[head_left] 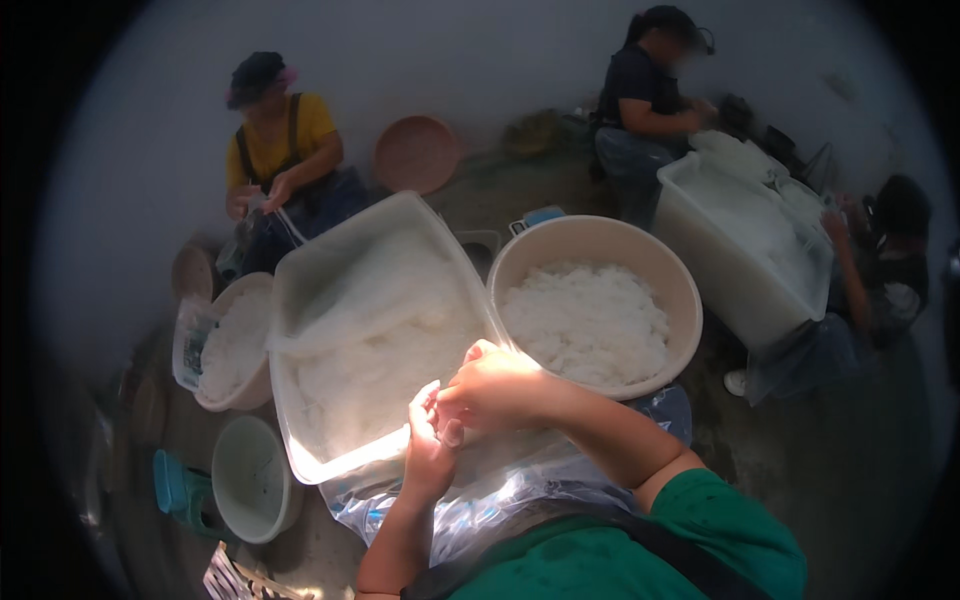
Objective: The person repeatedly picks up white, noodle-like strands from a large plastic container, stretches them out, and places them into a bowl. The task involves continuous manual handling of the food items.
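My left hand (430,452) and my right hand (492,388) meet in bright light over the near right edge of a big white rectangular tub (290,440). The fingers of both are curled and pressed together at the tips; whatever is between them is too small or hidden to make out. White, stringy-looking material (385,350) fills much of the tub. Beside it on the right stands a round cream basin (683,300), with a heap of white clumps (590,325) inside. A clear plastic sheet (470,495) covers my lap below the hands.
At the left stand another basin of white clumps (235,345), a pale green bucket (245,490) and a teal stool-like object (175,490). A co-worker in yellow (285,150) sits far left. Others (650,100) work around a second large tub (720,270) at right.
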{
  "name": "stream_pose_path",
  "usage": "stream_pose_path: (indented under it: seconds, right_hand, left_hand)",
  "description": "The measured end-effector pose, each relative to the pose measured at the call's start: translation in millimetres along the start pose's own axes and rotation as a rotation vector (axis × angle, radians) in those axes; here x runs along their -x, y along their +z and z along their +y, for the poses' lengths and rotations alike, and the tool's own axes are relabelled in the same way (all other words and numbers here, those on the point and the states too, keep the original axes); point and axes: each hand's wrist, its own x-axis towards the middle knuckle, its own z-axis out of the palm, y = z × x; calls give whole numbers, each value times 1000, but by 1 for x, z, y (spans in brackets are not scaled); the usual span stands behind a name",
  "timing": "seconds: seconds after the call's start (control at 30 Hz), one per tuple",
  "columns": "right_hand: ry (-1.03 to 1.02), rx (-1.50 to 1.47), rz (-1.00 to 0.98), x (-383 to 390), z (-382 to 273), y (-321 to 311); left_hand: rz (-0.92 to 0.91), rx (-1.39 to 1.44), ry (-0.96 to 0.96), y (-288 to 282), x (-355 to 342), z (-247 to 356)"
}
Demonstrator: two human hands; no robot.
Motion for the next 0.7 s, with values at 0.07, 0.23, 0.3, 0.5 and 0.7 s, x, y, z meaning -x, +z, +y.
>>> stream_pose_path:
  seconds: [0.07, 0.23, 0.3, 0.5, 0.7]
  right_hand:
    - [-32, -123, 26, 4, 6, 2]
    - [37, 70, -60, 0, -2, -6]
    - [27, 60, -22, -3, -1, -5]
    - [-54, -257, 135, -6, 7, -1]
    - [-70, -462, 192, -16, 11, 9]
  left_hand:
    - [-50, 114, -132, 7, 0, 3]
    - [-51, -119, -53, -3, 11, -6]
    - [-11, -236, 33, -4, 11, 5]
    - [-148, -125, -75, -34, 9, 15]
    - [-226, 139, -244, -55, -2, 33]
